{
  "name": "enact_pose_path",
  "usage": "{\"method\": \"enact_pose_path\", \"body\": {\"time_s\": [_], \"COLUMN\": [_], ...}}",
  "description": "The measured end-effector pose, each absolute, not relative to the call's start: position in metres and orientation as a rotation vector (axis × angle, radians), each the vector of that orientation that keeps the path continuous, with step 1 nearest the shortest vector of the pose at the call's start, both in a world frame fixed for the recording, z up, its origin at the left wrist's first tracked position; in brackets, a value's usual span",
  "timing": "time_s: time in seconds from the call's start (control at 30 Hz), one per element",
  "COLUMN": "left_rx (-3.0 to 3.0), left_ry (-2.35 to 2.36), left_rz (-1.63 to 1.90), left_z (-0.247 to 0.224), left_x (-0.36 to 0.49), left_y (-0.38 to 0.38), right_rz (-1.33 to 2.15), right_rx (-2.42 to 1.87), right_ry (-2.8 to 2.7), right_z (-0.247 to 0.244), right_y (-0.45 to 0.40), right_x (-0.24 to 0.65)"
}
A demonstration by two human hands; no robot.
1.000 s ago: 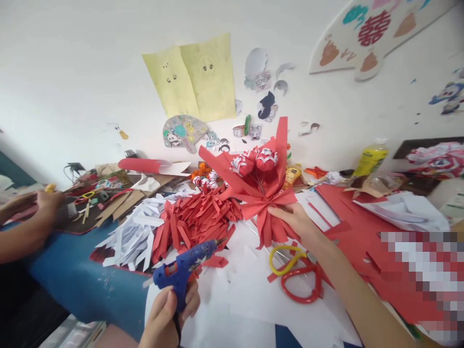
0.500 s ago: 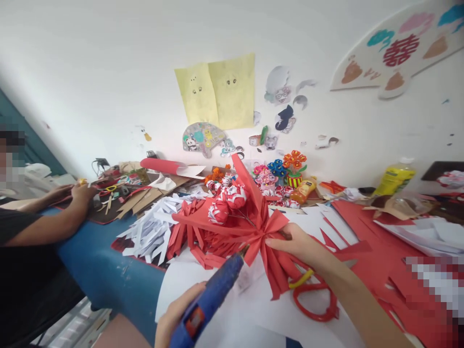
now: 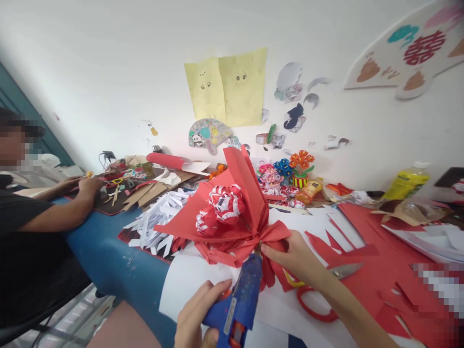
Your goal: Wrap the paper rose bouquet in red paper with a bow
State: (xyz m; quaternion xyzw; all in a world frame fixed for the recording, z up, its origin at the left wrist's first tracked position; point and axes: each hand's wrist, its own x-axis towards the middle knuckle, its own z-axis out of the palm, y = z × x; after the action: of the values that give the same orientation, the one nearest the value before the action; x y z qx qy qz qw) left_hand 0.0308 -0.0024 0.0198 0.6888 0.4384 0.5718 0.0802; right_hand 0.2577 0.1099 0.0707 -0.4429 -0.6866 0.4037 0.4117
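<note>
My right hand (image 3: 295, 256) pinches the gathered neck of a red paper bouquet (image 3: 232, 215). The bouquet leans left and holds red-and-white paper flowers (image 3: 221, 205) inside its wrap. A blue glue gun (image 3: 239, 302) is gripped in my left hand (image 3: 195, 316), and its nozzle points up at the bouquet's neck, right beside my right thumb. Red-handled scissors (image 3: 326, 295) lie under my right forearm on white paper (image 3: 188, 285).
Heaps of white strips (image 3: 152, 227) and red paper sheets (image 3: 380, 251) cover the blue table (image 3: 108, 266). Small paper flower pots (image 3: 290, 171), a yellow glue bottle (image 3: 404, 183) and wall cutouts stand behind. A person in black (image 3: 32, 227) sits at left, hands on the table.
My left hand has brought the glue gun up from the table to the bouquet's neck. My right hand has tilted the bouquet from upright over to the left and nearer to me.
</note>
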Motion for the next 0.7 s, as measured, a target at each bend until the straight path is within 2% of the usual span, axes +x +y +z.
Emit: {"method": "enact_pose_path", "body": {"time_s": [0.37, 0.7], "left_rx": [2.124, 2.197], "left_ry": [1.159, 1.243], "left_rz": [1.701, 1.765], "left_z": [0.013, 0.014], "left_x": [0.039, 0.043], "left_y": [0.007, 0.009], "right_rz": [0.927, 0.944], "right_rx": [-1.018, -0.931], "right_ry": [-1.753, -1.752], "right_z": [0.068, 0.07], "right_y": [0.105, 0.101], "right_x": [0.25, 0.248]}}
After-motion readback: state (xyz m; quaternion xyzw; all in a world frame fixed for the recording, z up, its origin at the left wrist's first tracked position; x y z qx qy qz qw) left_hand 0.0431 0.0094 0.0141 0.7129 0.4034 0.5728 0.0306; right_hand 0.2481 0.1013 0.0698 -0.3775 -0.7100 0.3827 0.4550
